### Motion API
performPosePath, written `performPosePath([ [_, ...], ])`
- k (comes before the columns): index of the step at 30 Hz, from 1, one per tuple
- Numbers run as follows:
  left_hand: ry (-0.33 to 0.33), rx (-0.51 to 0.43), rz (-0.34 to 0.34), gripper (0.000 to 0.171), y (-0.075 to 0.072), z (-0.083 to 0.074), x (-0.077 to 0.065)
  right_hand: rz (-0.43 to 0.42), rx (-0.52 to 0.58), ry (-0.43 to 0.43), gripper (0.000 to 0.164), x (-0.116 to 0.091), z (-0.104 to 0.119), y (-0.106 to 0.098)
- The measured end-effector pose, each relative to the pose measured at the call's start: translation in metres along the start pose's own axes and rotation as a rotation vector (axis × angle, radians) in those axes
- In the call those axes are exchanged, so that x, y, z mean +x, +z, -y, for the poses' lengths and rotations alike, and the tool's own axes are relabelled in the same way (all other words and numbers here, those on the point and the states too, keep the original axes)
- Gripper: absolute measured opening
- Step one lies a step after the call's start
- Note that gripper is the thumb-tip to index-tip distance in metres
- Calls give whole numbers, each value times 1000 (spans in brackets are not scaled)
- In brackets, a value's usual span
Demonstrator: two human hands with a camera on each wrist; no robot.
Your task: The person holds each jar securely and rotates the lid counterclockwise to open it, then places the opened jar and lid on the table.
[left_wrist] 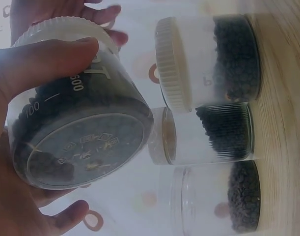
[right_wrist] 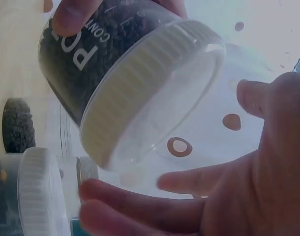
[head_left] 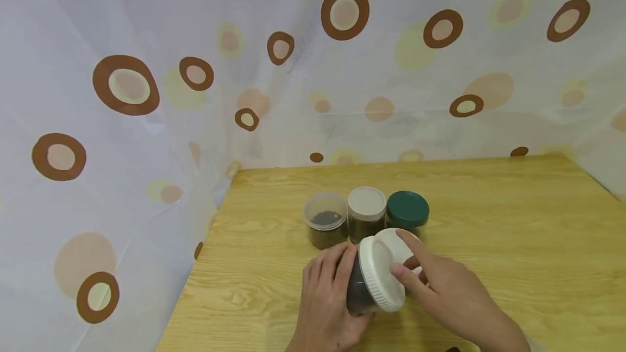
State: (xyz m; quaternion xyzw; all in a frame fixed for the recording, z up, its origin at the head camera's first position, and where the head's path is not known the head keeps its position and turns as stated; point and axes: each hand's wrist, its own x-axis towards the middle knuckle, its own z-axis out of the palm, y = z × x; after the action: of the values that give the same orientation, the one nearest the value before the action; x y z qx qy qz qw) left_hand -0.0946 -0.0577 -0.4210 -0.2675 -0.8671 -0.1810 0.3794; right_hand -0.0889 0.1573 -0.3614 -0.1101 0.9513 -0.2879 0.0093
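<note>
My left hand (head_left: 327, 297) grips a clear plastic jar (left_wrist: 91, 105) of dark pellets, tilted over above the table. The jar's ribbed white lid (head_left: 383, 278) faces my right hand (head_left: 452, 292). In the right wrist view the right hand's fingers are spread and hold nothing, apart from the lid. Just behind the held jar stands another white-lidded jar (left_wrist: 174, 64) with dark pellets, partly hidden in the head view by the held jar and right hand.
Behind the hands stand a clear jar (head_left: 326, 235) with dark contents, a jar with an off-white lid (head_left: 367, 204) and one with a green lid (head_left: 408, 208), side by side on the wood-grain table (head_left: 528, 221). A patterned white sheet (head_left: 303, 80) hangs around the table.
</note>
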Motion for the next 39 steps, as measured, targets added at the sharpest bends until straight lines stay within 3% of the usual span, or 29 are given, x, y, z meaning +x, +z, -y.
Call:
performPosePath([
  [6,12,30,31,99,0,-3,-1,98,-32,55,64,1,7,4],
  [11,29,35,27,96,1,-6,0,80,-33,55,65,1,7,7],
  [14,31,24,26,94,0,-6,1,55,-45,-57,71,-1,2,7],
  [20,34,-11,-6,93,-2,-4,-1,-70,-46,-403,92,-5,-4,7],
  [25,50,1,-41,95,-3,-1,-1,-128,-65,-495,98,-4,-5,10],
  [28,47,3,-41,102,-3,1,0,-124,-77,-471,99,-4,-6,8],
  [32,31,-14,-15,111,-4,2,0,-104,-44,-375,97,-5,-8,6],
  [39,15,-11,-9,113,-5,-1,0,-43,34,-142,69,-5,-8,2],
])
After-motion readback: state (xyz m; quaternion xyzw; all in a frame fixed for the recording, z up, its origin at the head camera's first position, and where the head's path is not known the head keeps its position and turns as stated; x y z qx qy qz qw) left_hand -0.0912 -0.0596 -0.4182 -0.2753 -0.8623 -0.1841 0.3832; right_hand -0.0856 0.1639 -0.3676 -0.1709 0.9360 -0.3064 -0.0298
